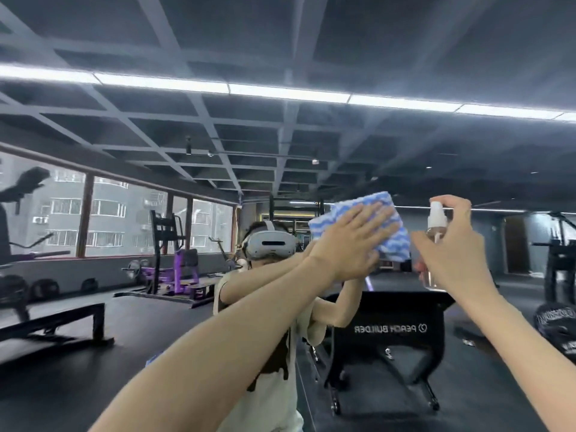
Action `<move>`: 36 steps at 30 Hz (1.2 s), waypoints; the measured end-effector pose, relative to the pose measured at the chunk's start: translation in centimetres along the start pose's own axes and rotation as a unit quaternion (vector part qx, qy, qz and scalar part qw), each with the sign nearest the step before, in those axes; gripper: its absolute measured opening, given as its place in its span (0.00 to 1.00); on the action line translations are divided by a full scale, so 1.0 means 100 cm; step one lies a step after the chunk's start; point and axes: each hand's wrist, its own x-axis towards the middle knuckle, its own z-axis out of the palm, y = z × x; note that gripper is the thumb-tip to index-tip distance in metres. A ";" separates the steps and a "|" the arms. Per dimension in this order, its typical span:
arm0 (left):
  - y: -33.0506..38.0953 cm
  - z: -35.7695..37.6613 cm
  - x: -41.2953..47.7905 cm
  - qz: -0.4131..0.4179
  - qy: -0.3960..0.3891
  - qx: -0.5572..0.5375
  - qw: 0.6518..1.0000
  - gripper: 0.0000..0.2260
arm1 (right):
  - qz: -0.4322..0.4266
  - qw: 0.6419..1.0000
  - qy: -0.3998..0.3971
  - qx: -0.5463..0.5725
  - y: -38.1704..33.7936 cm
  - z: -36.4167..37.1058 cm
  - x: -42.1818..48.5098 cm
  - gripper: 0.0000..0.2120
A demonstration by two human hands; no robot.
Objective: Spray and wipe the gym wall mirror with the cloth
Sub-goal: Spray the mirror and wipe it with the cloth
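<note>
1. Gym room fills the mirror (187, 307) before us: a dark grid ceiling (249, 126) with light strips (290, 93), windows (109, 219) on the left, purple machines (180, 266) and a black bench (62, 319); all of it is reflection in flat, glossy glass.
2. Our left hand (346, 247) lies flat on the cloth (396, 249), fingers straight and spread, holding nothing in a grip; the palm presses the cloth against the mirror, high up, just right of our reflected headset (271, 244).
3. We see the cloth as a folded pad in blue and white wavy stripes; it looks soft, thick and nubby, and we judge it absorbent.
4. Our right hand (455, 244) grips the bottle (436, 221), fingers curled round its body and one finger crooked over the pump; the bottle stands upright just right of the cloth, not touching it.
5. We take the bottle for a small clear plastic cylinder with a white pump head; how much liquid it holds we cannot tell.
6. We judge the job under way: cloth on glass and pump at the ready put us between a spray and a wipe.
7. Pale diagonal haze shows on the glass above the cloth; whether it is spray, smear or glare we cannot tell; the lower mirror looks untouched, so we judge much of the wiping is left.
</note>
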 end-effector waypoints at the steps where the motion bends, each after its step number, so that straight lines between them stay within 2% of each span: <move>1: -0.007 0.003 -0.006 -0.034 0.011 -0.001 0.999 0.27 | 0.006 1.000 0.000 0.003 0.001 0.002 0.000 0.21; 3: -0.033 0.002 -0.026 -0.155 0.061 -0.006 0.986 0.26 | 0.015 1.000 -0.005 0.019 -0.002 0.008 -0.002 0.22; 6: -0.094 -0.001 -0.085 -0.359 0.090 0.004 0.929 0.26 | 0.009 0.997 -0.042 0.061 -0.009 0.031 -0.005 0.23; 9: -0.133 -0.011 -0.126 -0.464 0.091 -0.018 0.881 0.28 | -0.009 0.996 -0.061 0.071 -0.018 0.048 -0.007 0.21; 11: -0.128 -0.015 -0.111 -0.504 0.109 -0.046 0.855 0.28 | -0.019 0.996 -0.057 0.070 -0.020 0.049 -0.006 0.20; 13: -0.104 -0.024 -0.076 -0.467 0.120 -0.051 0.875 0.26 | -0.010 0.996 -0.053 0.065 -0.015 0.041 -0.005 0.20; 15: -0.069 -0.029 -0.029 -0.352 0.129 -0.048 0.926 0.25 | -0.001 0.998 -0.038 0.059 -0.005 0.026 -0.004 0.22; 17: -0.026 -0.031 0.018 -0.264 0.064 -0.084 0.959 0.27 | 0.007 0.999 -0.023 0.036 0.008 0.010 -0.006 0.22; 19: 0.008 -0.022 0.056 -0.225 -0.003 -0.075 0.971 0.30 | 0.018 0.999 -0.015 0.028 0.017 -0.005 -0.010 0.21; 23: 0.030 -0.001 0.072 -0.267 0.022 -0.033 0.963 0.30 | 0.030 0.999 0.002 0.014 0.027 -0.021 -0.013 0.22; 25: 0.020 0.000 0.062 -0.244 0.023 -0.002 0.969 0.28 | 0.030 0.999 0.009 0.020 0.031 -0.017 -0.012 0.21; 27: 0.002 -0.003 0.043 -0.258 0.028 -0.018 0.966 0.27 | 0.030 0.999 0.001 0.034 0.031 -0.004 -0.014 0.21; 31: -0.077 -0.006 -0.042 -0.366 0.060 -0.018 0.929 0.29 | 0.018 0.996 -0.049 0.076 0.014 0.045 -0.030 0.17; 33: -0.131 -0.011 -0.104 -0.432 0.085 -0.023 0.897 0.29 | 0.008 0.992 -0.065 0.105 0.002 0.068 -0.037 0.16; 36: -0.181 -0.019 -0.198 -0.498 0.109 -0.041 0.859 0.27 | -0.006 0.987 -0.099 0.129 -0.010 0.093 -0.052 0.20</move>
